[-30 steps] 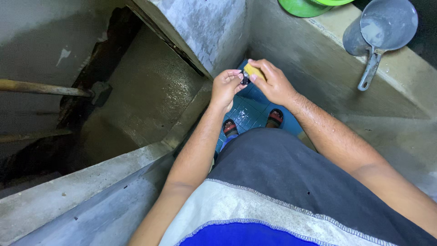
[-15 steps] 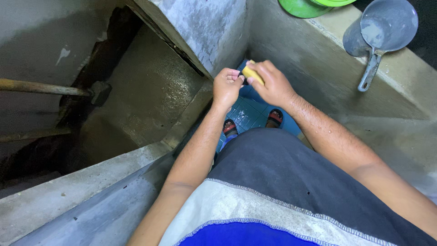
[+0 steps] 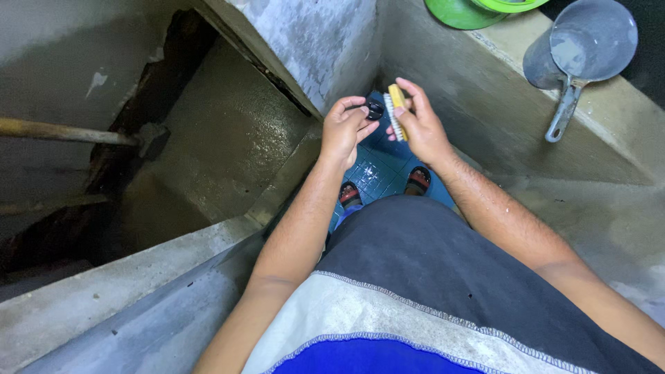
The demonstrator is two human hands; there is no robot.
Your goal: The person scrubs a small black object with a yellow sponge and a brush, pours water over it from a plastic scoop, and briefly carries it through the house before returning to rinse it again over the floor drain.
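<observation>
My left hand (image 3: 344,127) pinches a small round black object (image 3: 375,109) between thumb and fingers. My right hand (image 3: 424,127) grips a small scrub brush (image 3: 396,111) with a yellow back and white bristles. The bristles face the black object and sit right beside it. Both hands are held out in front of me above a blue tiled floor (image 3: 377,170), where my feet in sandals (image 3: 418,179) show below.
A grey metal dipper (image 3: 580,52) with a long handle rests on the concrete ledge at right, next to green plastic basins (image 3: 465,10). A wet concrete trough (image 3: 215,149) lies to the left, with a wooden pole (image 3: 62,131) across it. A concrete wall edge runs near left.
The brush has turned in my right hand, so its bristles now face the black object. Both hands shifted slightly up in view.
</observation>
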